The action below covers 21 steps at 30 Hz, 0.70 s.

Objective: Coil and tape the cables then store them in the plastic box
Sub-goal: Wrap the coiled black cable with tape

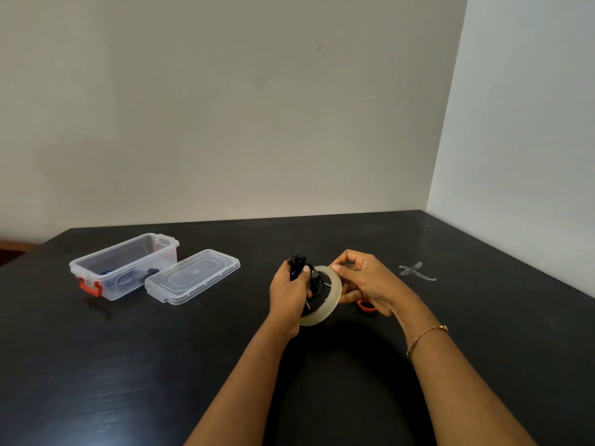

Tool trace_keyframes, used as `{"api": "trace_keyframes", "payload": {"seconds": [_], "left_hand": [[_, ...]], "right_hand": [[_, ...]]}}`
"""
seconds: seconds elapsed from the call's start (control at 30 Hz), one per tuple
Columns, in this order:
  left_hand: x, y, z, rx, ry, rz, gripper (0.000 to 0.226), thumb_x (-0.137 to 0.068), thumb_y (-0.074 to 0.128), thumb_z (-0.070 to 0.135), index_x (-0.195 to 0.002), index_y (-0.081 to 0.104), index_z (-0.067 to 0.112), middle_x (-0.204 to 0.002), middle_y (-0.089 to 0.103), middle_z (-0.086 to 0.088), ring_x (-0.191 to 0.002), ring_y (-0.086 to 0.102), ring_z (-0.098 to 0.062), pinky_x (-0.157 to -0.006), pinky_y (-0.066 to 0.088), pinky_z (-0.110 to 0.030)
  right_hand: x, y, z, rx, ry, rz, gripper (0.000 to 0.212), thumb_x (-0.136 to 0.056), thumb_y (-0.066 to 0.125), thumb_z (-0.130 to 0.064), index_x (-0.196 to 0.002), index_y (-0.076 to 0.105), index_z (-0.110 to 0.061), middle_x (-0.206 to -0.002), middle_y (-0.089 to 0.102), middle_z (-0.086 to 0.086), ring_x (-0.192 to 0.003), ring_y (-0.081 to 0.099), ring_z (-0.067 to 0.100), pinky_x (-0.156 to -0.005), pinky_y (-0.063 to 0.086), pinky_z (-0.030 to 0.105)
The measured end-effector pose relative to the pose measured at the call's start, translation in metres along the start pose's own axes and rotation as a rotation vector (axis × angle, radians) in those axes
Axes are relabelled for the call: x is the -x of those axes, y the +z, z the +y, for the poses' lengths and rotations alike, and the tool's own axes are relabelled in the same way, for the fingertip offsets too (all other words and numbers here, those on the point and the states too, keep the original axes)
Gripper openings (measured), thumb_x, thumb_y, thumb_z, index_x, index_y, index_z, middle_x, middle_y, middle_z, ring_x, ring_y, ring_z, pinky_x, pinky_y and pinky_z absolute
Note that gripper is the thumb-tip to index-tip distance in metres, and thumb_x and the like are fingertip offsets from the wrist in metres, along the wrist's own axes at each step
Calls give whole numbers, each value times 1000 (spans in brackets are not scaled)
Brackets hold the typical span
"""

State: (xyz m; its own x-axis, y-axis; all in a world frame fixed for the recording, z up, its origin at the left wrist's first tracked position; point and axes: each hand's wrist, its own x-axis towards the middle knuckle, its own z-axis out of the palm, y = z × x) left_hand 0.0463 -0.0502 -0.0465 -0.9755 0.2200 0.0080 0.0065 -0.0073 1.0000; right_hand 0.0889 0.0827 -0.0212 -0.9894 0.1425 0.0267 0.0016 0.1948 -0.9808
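Taping step — left hand (287, 292) grips coiled cable (297, 264), right hand (360, 282) pinches tape roll (325, 296) — next, peel the end free.

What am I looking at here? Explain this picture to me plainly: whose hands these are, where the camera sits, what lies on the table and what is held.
There is no machine: a person works with bare hands, filmed by one camera worn on their head, looking forward and down. The left hand grips a coiled black cable. The right hand holds a roll of clear tape against it, fingertips pinching at the roll's top edge. On the black table sit an open plastic box with something dark already inside, its lid beside it, a scrap of tape, and a small red object half hidden behind the right hand.
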Motion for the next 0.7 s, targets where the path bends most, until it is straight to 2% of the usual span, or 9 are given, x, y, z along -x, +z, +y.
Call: {"api": "trace_keyframes", "payload": {"seconds": [0.1, 0.17, 0.23, 0.33, 0.47, 0.53, 0.6, 0.63, 0.7], "left_hand": [[0, -1, 1, 3, 7, -12, 26, -96, 44, 21, -120, 54, 18, -124, 55, -23, -74, 52, -11, -62, 36, -21], [-1, -2, 1, 8, 0, -8, 25, -96, 44, 21, -120, 54, 19, -125, 55, -22, -96, 58, -24, -68, 38, -22], [-1, -3, 1, -2, -14, -11, 27, -96, 44, 21, -121, 53, 19, -127, 54, -22, -111, 54, -30, -75, 38, -27], [-2, -4, 2, -1, -13, -26, 28, -96, 44, 21, -123, 53, 19, -127, 54, -22, -94, 58, -21, -72, 39, -25], [-2, -5, 1, 3, -23, -29, 27, -96, 44, 21, -122, 53, 20, -127, 53, -22, -109, 55, -29, -82, 38, -29], [-2, -7, 1, 13, -26, -43, 27, -96, 45, 21, -121, 54, 19, -123, 55, -23, -84, 57, -18, -78, 38, -28], [-4, -8, -1, 20, -42, -56, 28, -96, 45, 22, -122, 55, 19, -100, 61, -20, -69, 47, -10, -76, 38, -29], [-6, -9, -2, 22, -48, -60, 27, -96, 46, 22, -121, 55, 19, -84, 59, -12, -67, 45, -9, -76, 38, -30], [-7, -10, -3, 19, -52, -76, 24, -96, 46, 22, -117, 57, 19, -70, 51, 1, -66, 44, -9, -76, 38, -30]], "right_hand": [[0, 0, 0, 9, -41, -11, 5, -91, 53, -10, -90, 56, -6, -76, 62, 9, -52, 61, 8, -49, 54, 21], [-1, 3, 1, 50, -79, 5, 6, -92, 51, -10, -90, 56, -7, -74, 62, 8, -52, 61, 7, -49, 53, 20], [-1, 7, 1, 85, -111, 19, 8, -93, 49, -11, -91, 56, -7, -74, 62, 7, -51, 60, 6, -48, 52, 18], [-3, 9, 3, 113, -117, 27, 12, -95, 46, -11, -96, 56, -5, -76, 63, 7, -54, 61, 6, -48, 51, 17], [-2, 9, 2, 82, -87, 7, 14, -96, 44, -13, -96, 56, -6, -81, 64, 6, -63, 64, 9, -52, 52, 18], [-1, 8, 1, 47, -82, 11, 12, -95, 46, -11, -97, 58, -7, -81, 65, 7, -61, 65, 8, -52, 52, 17], [0, 6, 0, 39, -78, 9, 13, -94, 48, -9, -100, 59, -8, -81, 66, 7, -59, 66, 6, -52, 52, 17], [0, 5, 0, 48, -77, 4, 13, -93, 49, -9, -101, 60, -8, -82, 67, 6, -59, 66, 6, -52, 52, 17], [0, 2, 0, 56, -75, -6, 14, -92, 51, -9, -100, 62, -7, -82, 67, 6, -60, 67, 7, -53, 53, 17]]}}
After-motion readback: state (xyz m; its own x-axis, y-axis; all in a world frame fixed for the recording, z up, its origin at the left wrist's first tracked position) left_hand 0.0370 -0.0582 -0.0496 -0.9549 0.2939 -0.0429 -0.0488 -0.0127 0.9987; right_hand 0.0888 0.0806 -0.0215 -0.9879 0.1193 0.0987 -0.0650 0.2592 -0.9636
